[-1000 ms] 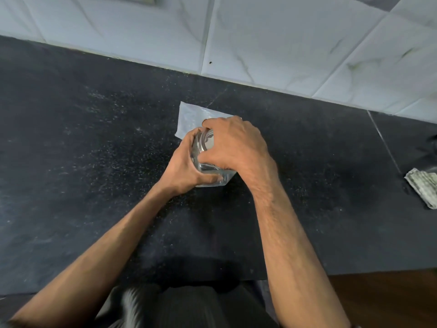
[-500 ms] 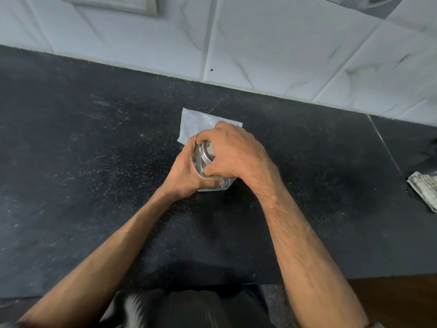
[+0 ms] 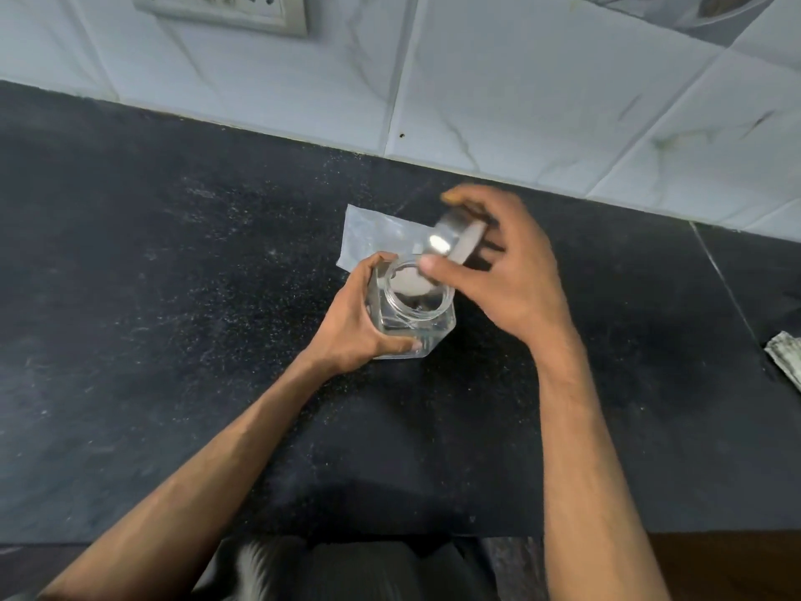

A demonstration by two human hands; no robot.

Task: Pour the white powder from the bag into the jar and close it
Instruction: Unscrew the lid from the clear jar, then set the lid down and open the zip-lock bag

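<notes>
At mid-frame my left hand [image 3: 359, 323] gripped the glass jar [image 3: 433, 329] on the tabletop [image 3: 173, 297]. My right hand [image 3: 507, 271], clamped over its top half a second before, now pinched the metal lid [image 3: 455, 238], lifted clear and tilted. The jar stood open for pouring; the plastic bag [image 3: 372, 234] lay just behind it.

A: How many containers?
B: One jar [image 3: 411, 327], one lid [image 3: 455, 236], one bag [image 3: 368, 236].
A: Hands?
B: Two: one left hand [image 3: 355, 327] and one right hand [image 3: 511, 279].
A: Anything else?
B: One socket plate [image 3: 225, 13], one folded cloth [image 3: 786, 353], one counter [image 3: 151, 275].
</notes>
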